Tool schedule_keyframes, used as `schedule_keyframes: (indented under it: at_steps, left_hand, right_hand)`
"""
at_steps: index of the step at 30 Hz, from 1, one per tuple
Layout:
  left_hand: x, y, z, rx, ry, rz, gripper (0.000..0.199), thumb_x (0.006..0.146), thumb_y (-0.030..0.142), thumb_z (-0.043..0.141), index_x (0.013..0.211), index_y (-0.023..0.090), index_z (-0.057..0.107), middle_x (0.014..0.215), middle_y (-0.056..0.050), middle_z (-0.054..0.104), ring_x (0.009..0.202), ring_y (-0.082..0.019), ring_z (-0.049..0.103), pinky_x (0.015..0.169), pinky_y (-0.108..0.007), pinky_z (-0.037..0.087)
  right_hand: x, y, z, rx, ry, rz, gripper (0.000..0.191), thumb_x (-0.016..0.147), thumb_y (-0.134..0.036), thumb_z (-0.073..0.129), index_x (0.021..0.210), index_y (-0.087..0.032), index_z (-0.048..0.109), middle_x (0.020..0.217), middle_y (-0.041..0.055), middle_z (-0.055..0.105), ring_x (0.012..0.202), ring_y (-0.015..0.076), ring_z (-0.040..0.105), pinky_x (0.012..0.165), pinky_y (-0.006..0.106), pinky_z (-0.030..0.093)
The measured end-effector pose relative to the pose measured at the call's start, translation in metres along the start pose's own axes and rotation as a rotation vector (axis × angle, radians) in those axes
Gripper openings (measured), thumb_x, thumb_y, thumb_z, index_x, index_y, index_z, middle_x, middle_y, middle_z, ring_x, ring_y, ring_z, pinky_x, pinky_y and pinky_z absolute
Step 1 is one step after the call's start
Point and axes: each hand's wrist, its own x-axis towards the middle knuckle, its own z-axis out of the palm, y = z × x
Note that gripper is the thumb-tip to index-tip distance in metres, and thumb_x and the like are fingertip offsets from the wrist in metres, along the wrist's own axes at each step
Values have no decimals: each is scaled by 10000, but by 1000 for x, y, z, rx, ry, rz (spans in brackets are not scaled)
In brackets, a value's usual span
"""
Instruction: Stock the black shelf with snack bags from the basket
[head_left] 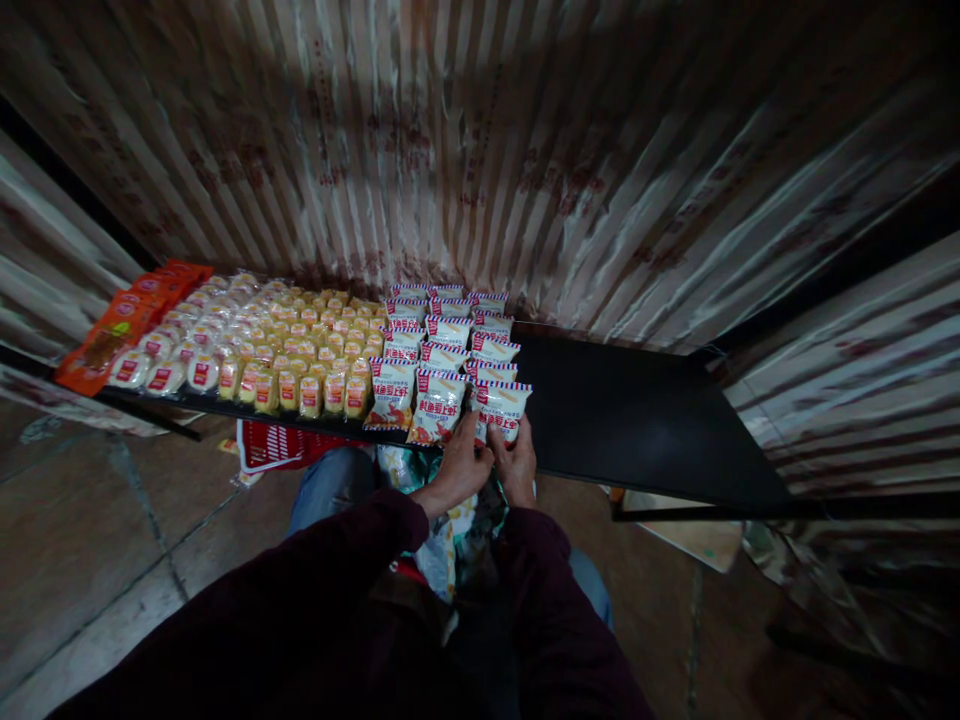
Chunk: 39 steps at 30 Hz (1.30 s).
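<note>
A white snack packet (501, 405) with a striped top edge stands at the front right of several rows of like packets on the black shelf (637, 410). My left hand (461, 462) is at its lower left corner, fingers bent against it. Around its lower right side, my right hand (515, 462) has its thumb and fingers on the packet. Directly left of the held packet is another front-row packet (436, 408), close to my left fingertips.
Yellow wrapped cakes (300, 345), white round wrapped pieces (187, 340) and orange packets (124, 325) fill the shelf's left part. Below are a red basket (281, 445) and a bag (442, 550) between my knees. Striped sheeting (465, 140) hangs behind the shelf.
</note>
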Motion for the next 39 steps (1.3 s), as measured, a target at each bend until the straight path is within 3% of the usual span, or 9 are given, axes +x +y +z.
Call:
schedule_keyframes:
  at_steps: [7, 12, 22, 39]
  left_hand:
    - [6, 3, -2, 27, -18, 30, 618, 767, 92, 487, 1381, 101, 413, 1410, -157, 478, 1317, -245, 441, 1126, -405, 349]
    - [5, 3, -1, 1, -33, 3, 641, 738, 89, 513, 1373, 141, 439, 1444, -123, 450, 1367, -254, 374, 1169, -423, 276]
    - [0, -4, 2, 6, -1, 20, 682, 732, 89, 510, 1401, 141, 387, 1418, -138, 471, 1363, -245, 379, 1143, -423, 321]
    - [8, 7, 4, -37, -9, 15, 693, 728, 91, 514, 1403, 171, 381, 1449, -107, 439, 1372, -247, 361, 1169, -421, 266]
  right_hand:
    - [6, -9, -7, -2, -56, 32, 733, 793, -603, 528, 1364, -150, 449, 1134, 124, 651, 936, 240, 605, 829, 363, 467]
    - [8, -7, -7, 41, -68, 35, 716, 791, -586, 546, 1360, -162, 450, 1106, 115, 662, 895, 231, 614, 793, 353, 482]
    - [8, 6, -1, -23, -10, -46, 663, 785, -571, 544, 1310, -167, 511, 1185, 124, 612, 1040, 253, 566, 873, 385, 467]
    - [14, 0, 0, 89, -29, 71, 746, 754, -592, 578, 1347, -152, 467, 1078, 109, 673, 907, 247, 618, 798, 369, 487]
